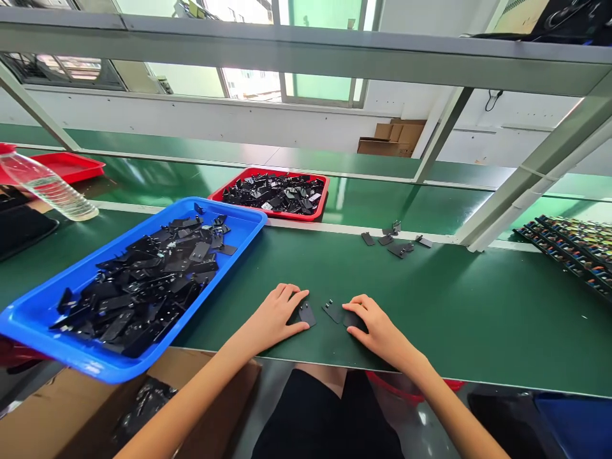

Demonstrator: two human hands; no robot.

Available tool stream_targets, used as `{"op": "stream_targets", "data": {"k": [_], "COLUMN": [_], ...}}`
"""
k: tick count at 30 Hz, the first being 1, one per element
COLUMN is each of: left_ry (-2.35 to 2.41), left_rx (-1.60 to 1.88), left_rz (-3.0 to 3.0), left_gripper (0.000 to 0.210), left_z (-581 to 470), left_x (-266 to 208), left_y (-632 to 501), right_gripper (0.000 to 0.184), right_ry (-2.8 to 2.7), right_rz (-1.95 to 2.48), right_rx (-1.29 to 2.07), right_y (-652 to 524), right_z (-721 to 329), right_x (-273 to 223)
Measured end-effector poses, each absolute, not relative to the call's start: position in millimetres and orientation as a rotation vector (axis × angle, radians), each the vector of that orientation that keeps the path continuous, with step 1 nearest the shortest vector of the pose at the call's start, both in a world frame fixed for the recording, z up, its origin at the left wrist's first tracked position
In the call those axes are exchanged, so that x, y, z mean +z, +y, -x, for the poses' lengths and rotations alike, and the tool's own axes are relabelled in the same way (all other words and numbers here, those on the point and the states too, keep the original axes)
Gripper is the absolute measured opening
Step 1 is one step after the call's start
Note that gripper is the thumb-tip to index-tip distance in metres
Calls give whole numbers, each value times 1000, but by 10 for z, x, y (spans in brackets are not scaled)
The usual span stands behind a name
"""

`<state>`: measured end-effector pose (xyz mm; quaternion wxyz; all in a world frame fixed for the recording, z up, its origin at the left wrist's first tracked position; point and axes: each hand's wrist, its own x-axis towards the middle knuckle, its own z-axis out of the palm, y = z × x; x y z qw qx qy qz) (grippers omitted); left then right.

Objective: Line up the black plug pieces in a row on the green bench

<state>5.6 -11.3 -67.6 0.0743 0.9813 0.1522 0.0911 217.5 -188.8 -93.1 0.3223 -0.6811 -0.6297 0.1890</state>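
My left hand (277,319) rests at the near part of the green table, its thumb and fingers curved around a small flat black plate (307,314). Opposite it, my right hand (377,330) pinches another dark flat plate (354,320) between thumb and fingers, partly covering it. Between the hands lies a third black plate (331,310) with small upright prongs at its far edge. A blue tray (191,306) heaped with similar black pieces stands to the left of my left hand.
Behind stands a red tray (317,215) full of black parts. Several loose black pieces (400,249) lie beyond my right hand. A water bottle (52,188) leans at far left. Racks of small components (574,255) stand at right, near a slanted frame post (521,182).
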Motion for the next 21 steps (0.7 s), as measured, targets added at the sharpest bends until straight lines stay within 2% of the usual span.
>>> {"op": "stream_targets", "data": {"k": [4, 10, 17, 21], "left_ry": [394, 397, 707, 686], "left_rx": [310, 342, 404, 387], "left_rz": [-2976, -2985, -2921, -2878], "left_gripper": [47, 48, 67, 52], "left_z": [35, 14, 4, -33], "left_x": [-798, -815, -870, -926], "left_y": [50, 61, -253, -198], "right_gripper": [48, 49, 42, 61], "right_ry": [-1816, -1946, -1872, -1934], "right_rz": [1670, 1594, 1743, 1734], "right_rx": [611, 669, 552, 538], "right_y": [-1631, -1540, -1435, -1206], "right_z": [-2231, -2054, -2154, -2189], "right_x": [-865, -765, -809, -797]}}
